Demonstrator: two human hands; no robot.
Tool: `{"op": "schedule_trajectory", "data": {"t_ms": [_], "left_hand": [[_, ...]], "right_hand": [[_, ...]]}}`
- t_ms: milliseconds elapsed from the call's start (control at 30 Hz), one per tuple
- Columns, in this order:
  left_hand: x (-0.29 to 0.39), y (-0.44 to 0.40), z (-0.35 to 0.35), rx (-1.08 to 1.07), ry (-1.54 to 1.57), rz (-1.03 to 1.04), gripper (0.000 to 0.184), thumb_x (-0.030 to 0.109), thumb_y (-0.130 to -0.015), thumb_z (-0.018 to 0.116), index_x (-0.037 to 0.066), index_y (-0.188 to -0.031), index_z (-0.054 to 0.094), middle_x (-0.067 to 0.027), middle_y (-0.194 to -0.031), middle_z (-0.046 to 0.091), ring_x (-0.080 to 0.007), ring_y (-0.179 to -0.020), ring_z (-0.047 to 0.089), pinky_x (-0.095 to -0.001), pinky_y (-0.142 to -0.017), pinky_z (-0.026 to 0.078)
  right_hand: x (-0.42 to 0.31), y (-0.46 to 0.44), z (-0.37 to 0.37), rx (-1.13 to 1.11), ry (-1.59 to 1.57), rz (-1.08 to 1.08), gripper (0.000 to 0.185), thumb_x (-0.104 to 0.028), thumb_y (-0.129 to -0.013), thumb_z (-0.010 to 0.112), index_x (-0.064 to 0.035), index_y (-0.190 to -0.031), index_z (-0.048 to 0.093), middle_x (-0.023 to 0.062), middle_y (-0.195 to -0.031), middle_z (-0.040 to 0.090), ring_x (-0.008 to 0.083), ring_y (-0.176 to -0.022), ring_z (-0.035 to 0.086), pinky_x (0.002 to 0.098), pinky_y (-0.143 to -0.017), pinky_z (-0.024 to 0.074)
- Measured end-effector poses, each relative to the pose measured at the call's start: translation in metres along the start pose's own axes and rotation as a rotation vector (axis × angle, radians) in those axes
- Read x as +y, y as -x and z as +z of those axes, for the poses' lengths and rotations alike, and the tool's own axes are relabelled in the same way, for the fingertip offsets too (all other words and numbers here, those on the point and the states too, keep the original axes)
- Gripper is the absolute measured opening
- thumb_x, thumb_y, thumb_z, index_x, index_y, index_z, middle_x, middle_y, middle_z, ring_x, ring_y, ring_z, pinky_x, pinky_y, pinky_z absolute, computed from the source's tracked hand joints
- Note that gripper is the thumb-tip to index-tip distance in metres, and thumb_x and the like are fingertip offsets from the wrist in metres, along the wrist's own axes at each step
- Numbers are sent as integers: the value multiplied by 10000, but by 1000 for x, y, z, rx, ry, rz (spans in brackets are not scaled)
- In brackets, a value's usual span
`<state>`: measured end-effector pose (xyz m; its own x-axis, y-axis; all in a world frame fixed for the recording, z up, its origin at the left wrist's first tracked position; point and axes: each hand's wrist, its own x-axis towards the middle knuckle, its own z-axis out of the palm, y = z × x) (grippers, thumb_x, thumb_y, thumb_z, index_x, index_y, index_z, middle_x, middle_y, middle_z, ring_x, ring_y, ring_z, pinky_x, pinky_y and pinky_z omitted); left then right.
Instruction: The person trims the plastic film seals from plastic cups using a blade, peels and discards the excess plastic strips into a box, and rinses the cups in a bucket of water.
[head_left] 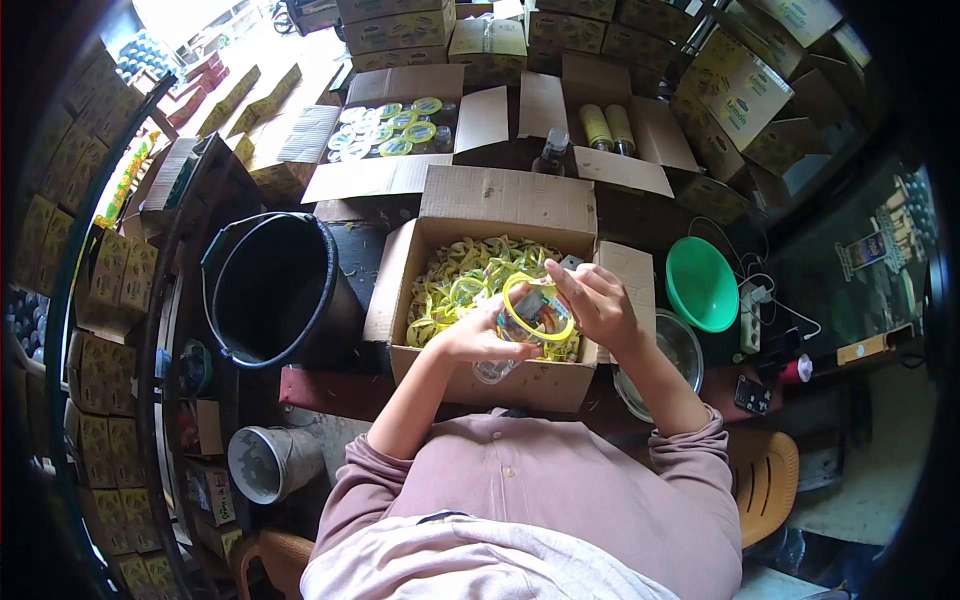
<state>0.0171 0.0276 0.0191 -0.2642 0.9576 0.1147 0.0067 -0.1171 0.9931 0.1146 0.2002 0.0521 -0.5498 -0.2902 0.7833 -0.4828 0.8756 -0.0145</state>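
Observation:
My left hand [468, 338] is wrapped round a clear plastic jar [522, 322] with a bright yellow ring [570, 322] around its end. The jar is tilted above an open cardboard box [510, 200]. Curled fingers of my right hand [600, 305] are at the far right side of the yellow ring; whatever lies between them is hidden. Under the hands, the box holds a heap of yellow printed strips [450, 275]. A clear, rounded plastic piece [494, 371] shows just below my left hand; I cannot tell whether it belongs to the jar.
A black bucket [335, 290] stands left of the box. To the right are a green bowl [702, 285], a clear round container [688, 350] and a power strip [750, 325]. Behind, one carton holds yellow-lidded jars [395, 130]; another has two yellow-labelled bottles [608, 128].

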Motion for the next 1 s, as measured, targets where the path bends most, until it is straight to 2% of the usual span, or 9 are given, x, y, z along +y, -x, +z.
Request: {"op": "schedule_trajectory", "data": {"t_ms": [133,233,333,633,767,867,900,933,1000], "left_hand": [[7,-1,0,-168,259,-119,546,188,-677,687,32,-1141,444,-58,-933,558,-119,-824,543,-264,-756,447],[0,-6,-1,-368,440,-76,476,160,-703,654,31,-1113,452,-74,-892,561,-125,-748,559,-277,-698,474],[-8,-5,-1,-402,645,-66,447,157,-714,635,14,-1096,453,-103,-880,559,-150,-750,575,-278,-646,485],[-14,-7,-7,-514,909,-8,582,215,-678,664,-17,-1134,387,-116,-840,540,-164,-688,561,-269,-568,463],[-7,-3,-6,-484,844,-57,618,215,-642,689,-27,-1116,374,-134,-837,540,-173,-682,565,-272,-587,467],[-6,-2,-11,-434,677,-44,647,219,-591,729,-50,-1076,396,-159,-841,534,-190,-680,576,-276,-595,481],[-2,-3,-13,-411,588,-24,656,206,-578,740,-49,-1077,400,-159,-863,532,-193,-700,580,-278,-616,481],[4,-4,-14,-387,499,-3,665,194,-565,752,-49,-1078,404,-159,-885,529,-196,-720,584,-280,-638,482],[12,-4,-19,-309,209,84,639,193,-551,762,-16,-1071,454,-111,-998,512,-186,-850,560,-288,-759,453]], "right_hand": [[-4,-2,0,-3,-12,6,516,-14,-667,639,28,-1161,496,63,-698,557,190,-606,542,314,-593,467],[-4,-3,3,15,13,1,511,-26,-666,640,13,-1158,506,42,-735,578,152,-622,549,289,-615,474],[-3,-3,5,28,-31,15,507,-16,-658,642,8,-1148,514,49,-738,581,156,-624,551,290,-615,475],[1,-1,18,86,-162,96,375,63,-602,615,-66,-954,615,50,-713,584,193,-618,551,303,-577,469],[2,-7,11,127,-146,321,352,59,-592,601,-95,-907,625,65,-690,551,217,-623,540,324,-570,456],[11,-7,4,-3,-115,482,336,57,-606,591,-83,-909,617,82,-698,546,242,-635,537,346,-575,448],[17,-5,5,-161,-85,470,514,52,-598,596,-72,-1095,550,120,-697,538,270,-657,538,374,-597,446],[17,2,6,-478,176,508,728,61,-595,599,-45,-1280,375,165,-728,563,296,-697,577,396,-622,472],[9,7,12,-938,356,888,834,94,-592,578,-25,-1345,238,197,-761,580,326,-732,602,408,-647,497]]}}
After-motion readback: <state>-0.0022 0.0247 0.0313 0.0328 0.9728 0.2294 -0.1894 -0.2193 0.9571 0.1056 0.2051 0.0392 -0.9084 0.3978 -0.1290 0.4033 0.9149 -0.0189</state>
